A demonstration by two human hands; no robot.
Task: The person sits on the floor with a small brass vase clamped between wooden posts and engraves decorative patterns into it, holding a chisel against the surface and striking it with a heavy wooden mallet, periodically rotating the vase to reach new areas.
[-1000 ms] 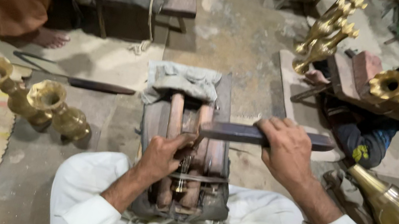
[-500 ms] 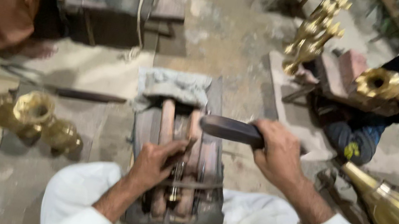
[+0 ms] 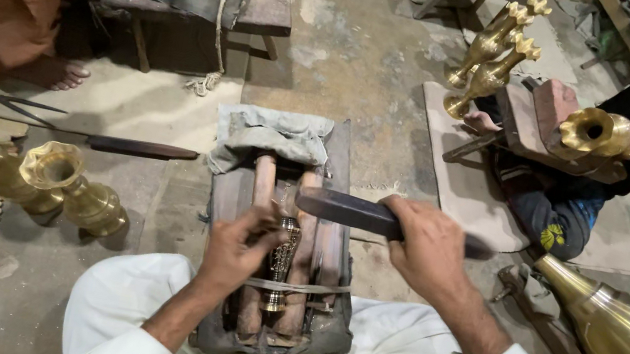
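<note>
In the middle of the frame, the left hand (image 3: 236, 249) pinches a small brass piece (image 3: 282, 260) lying between two wooden bars (image 3: 262, 194) on a block. Just right, the right hand (image 3: 426, 249) is wrapped tight around a dark hammer (image 3: 348, 210) above it.

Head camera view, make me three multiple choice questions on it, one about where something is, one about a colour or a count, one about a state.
1. Where does the small brass piece lie?
A. between two wooden rods on the block
B. on the striped mat
C. inside a vase

2. How many brass vases stand at the left?
A. two
B. five
C. none

3. What is the right hand doing?
A. hanging open
B. closed around the dark hammer
C. resting flat on the floor

Answers: 1 A, it sits in the gap between the rods, by the left hand. 2 A, two flared vases stand side by side. 3 B, its fingers wrap the handle.
</note>
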